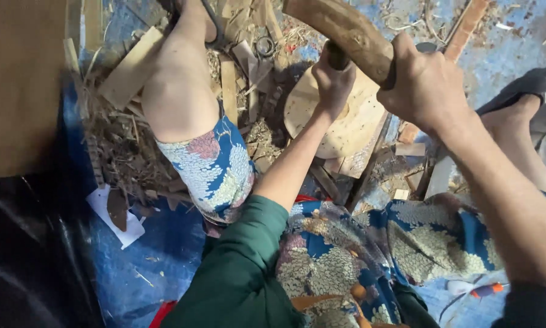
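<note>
My right hand point(427, 85) grips a curved wooden piece point(345, 33); my left hand point(333, 82) closes round a dark handle point(338, 59) above a round wooden block point(345, 121).

I grip a thick brown wooden piece point(345, 30), curved & rough-barked, tilted from top centre down to the right. A dark tool handle point(337, 58) stands upright under it. Below lies a pale round wooden block point(352, 121), flat on the blue floor sheet point(157, 261), w/ chips at its left edge.

A seated person's right hand point(427, 85) grips a curved wooden piece point(345, 30) while the left hand point(333, 82) clasps a dark tool handle point(337, 58). Below lies a round wooden slab point(352, 124) amid wood scraps point(130, 67).
</note>
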